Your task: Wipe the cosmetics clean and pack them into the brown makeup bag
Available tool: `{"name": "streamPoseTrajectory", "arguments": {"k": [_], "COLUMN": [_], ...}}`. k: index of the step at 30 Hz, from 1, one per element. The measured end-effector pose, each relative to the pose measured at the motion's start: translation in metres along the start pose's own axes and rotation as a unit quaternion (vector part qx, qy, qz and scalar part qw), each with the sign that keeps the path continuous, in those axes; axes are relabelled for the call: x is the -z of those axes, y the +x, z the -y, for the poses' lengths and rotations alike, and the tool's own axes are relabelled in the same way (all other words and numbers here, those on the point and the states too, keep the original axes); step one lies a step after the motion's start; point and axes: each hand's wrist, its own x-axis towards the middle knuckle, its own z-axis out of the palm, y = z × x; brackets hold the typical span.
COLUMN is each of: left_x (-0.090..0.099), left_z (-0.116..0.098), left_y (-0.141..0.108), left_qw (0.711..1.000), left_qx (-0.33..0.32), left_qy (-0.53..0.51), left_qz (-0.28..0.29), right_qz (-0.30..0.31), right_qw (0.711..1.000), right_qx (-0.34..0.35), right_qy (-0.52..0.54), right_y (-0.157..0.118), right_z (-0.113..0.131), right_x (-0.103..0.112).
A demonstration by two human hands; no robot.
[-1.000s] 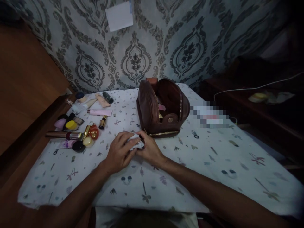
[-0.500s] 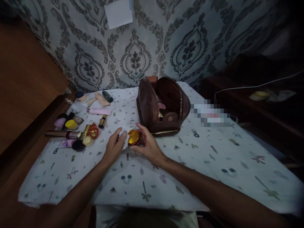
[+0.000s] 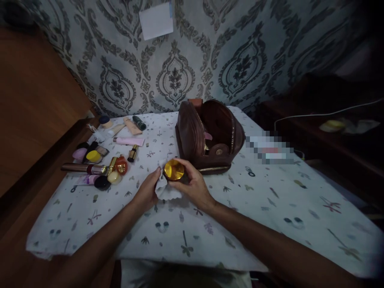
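Between my hands is a round jar with a shiny gold lid (image 3: 174, 170), its lid facing up toward the camera. My right hand (image 3: 196, 186) grips the jar from the right, fingers and thumb curved round its side. My left hand (image 3: 149, 189) pinches a white cloth or tissue (image 3: 168, 191) against the jar's left side, and the cloth hangs down below it. Just behind my right hand stands a dark brown bag (image 3: 192, 136), unzipped at the top, with a pink item (image 3: 207, 136) partly visible inside.
Cosmetics lie at the left of the patterned tablecloth (image 3: 168, 236): a pink tube (image 3: 129, 141), a brown tube (image 3: 82, 168), a black-lidded jar (image 3: 102, 183) and several others. A blurred packet (image 3: 271, 149) lies right of the bag. A patterned wall (image 3: 175, 76) rises behind.
The gold lid now faces the camera more fully. More of the white cloth shows, hanging below the jar. The whole view has shifted slightly, with the table's things appearing a little further right.
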Motion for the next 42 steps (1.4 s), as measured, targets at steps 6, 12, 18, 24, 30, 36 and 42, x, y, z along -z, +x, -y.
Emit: {"name": "streamPoseTrajectory", "arguments": {"k": [6, 12, 18, 24, 30, 36, 42], "left_x": [-0.002, 0.002, 0.010, 0.016, 0.018, 0.018, 0.018], "left_z": [-0.008, -0.007, -0.008, -0.015, -0.019, -0.019, -0.012], "left_y": [-0.003, -0.003, -0.004, -0.004, -0.007, -0.012, -0.016], "left_qw": [0.997, 0.999, 0.985, 0.973, 0.941, 0.875, 0.807], "left_qx": [0.028, -0.027, -0.121, -0.144, -0.199, -0.286, -0.308], "left_qy": [-0.076, -0.029, 0.121, 0.182, 0.274, 0.390, 0.502], "left_qz": [0.011, 0.008, 0.032, -0.018, -0.017, 0.022, 0.032], "right_qz": [0.015, 0.032, 0.026, 0.096, 0.106, 0.071, 0.059], "right_qw": [1.000, 0.992, 0.993, 0.994, 0.993, 0.986, 0.974], "right_qx": [0.005, 0.045, 0.027, -0.003, -0.057, -0.131, -0.182], "right_qy": [-0.026, -0.118, -0.110, -0.054, -0.004, 0.072, 0.120], "right_y": [-0.002, -0.001, -0.003, -0.005, -0.004, -0.001, 0.001], "right_z": [0.002, 0.001, -0.003, -0.007, -0.009, -0.015, -0.011], "right_x": [-0.002, 0.001, 0.001, 0.001, 0.000, -0.003, -0.004]}}
